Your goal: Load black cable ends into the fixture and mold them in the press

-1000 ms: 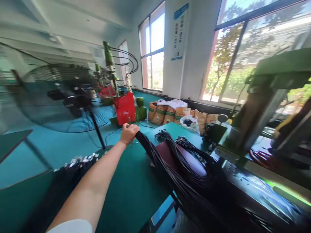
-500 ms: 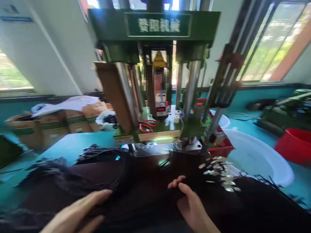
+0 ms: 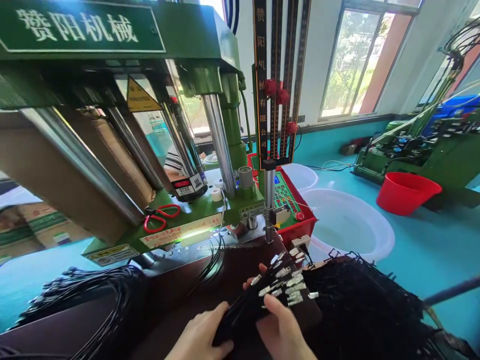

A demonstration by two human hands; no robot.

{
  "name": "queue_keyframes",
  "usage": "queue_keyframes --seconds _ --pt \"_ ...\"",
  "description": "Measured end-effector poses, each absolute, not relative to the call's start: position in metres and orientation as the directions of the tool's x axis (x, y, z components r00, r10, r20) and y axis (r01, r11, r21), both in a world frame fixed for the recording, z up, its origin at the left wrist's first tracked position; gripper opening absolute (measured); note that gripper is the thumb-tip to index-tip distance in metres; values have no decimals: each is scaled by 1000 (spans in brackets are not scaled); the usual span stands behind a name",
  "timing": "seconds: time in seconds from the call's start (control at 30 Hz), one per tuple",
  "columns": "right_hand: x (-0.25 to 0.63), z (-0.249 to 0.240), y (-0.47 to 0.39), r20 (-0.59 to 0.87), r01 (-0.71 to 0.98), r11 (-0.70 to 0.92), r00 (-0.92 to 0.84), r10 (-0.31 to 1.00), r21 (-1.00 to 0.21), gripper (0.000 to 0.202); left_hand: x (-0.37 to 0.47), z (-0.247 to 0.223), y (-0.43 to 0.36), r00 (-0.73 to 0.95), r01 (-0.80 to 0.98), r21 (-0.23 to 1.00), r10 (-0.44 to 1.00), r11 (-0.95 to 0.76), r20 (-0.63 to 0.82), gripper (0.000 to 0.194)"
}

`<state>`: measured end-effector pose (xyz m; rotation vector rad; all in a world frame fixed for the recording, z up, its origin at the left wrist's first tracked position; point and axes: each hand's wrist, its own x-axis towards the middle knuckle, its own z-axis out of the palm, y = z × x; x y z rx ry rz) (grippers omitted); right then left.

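A bundle of black cables [image 3: 240,312] with silvery connector ends [image 3: 294,282] lies between my hands above the dark tabletop. My left hand [image 3: 200,335] is closed around the bundle at the lower left, thumb on top. Closer to the connectors, my right hand [image 3: 283,327] grips the same bundle, its thumb over the cables and fingertips showing beyond them. The cables hide parts of both hands. A few thin black cables [image 3: 214,257] hang from the green press [image 3: 202,220] onto the table ahead of my hands.
Coiled black cables [image 3: 122,287] lie on the left, with a large heap of cables [image 3: 360,305] on the right. Red-handled scissors [image 3: 159,222] rest on the press base. Beyond stand a red control box [image 3: 307,225], a white tub [image 3: 384,235] and a red bucket [image 3: 407,197].
The view has turned to the right. Both hands, formerly apart, are now together on the cable bundle, and its connector ends are raised in my right hand.
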<state>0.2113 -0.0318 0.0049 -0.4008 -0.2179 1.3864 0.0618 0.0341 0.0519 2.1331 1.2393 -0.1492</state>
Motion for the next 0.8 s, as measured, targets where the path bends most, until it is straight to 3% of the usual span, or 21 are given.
queue_keyframes --seconds 0.1,0.2,0.37,0.47,0.57,0.8 --pt "225 11 -34 -135 -880 90 172 976 -466 50 60 52 34 546 810 503 702 -302 -458 58" --pt "229 11 -32 -118 -819 61 155 981 -571 49 58 51 39 573 761 598 693 -252 -438 65" --pt "230 1 -29 11 -843 106 118 993 -528 36 60 44 53 683 573 818 581 -52 -441 38" --pt "228 -6 -33 -9 -811 22 34 999 -585 29 62 42 58 704 447 894 610 17 -364 37" --pt "220 -10 -37 -58 -765 -81 -57 997 -639 36 59 43 58 739 376 926 598 14 -309 41" --pt "203 0 -35 -131 -690 45 201 971 -722 23 56 44 56 773 371 926 531 64 -347 41"
